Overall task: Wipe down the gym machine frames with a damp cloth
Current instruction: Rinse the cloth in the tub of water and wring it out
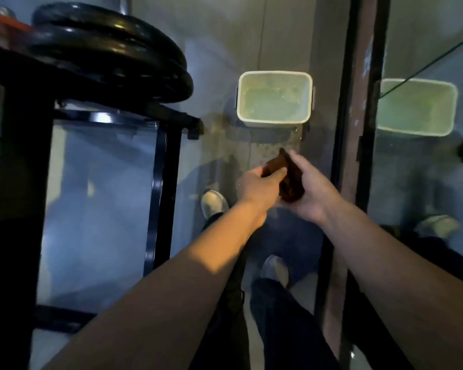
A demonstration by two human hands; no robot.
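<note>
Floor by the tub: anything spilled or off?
Yes. The floor just in front of the water tub shows a dark blotchy patch with small glints, which looks like splashed water. Both hands, left hand and right hand, hold the brown cloth above it. The tub itself sits upright.

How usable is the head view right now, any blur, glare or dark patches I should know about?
Head view: dim and soft all over; motion blur smears the cloth gripped by the left hand and right hand. The machine frame falls into near black, with bright glints on the weight plates. The tub is the best lit; the mirror doubles it. Wide-angle bending shows at the edges.
</note>
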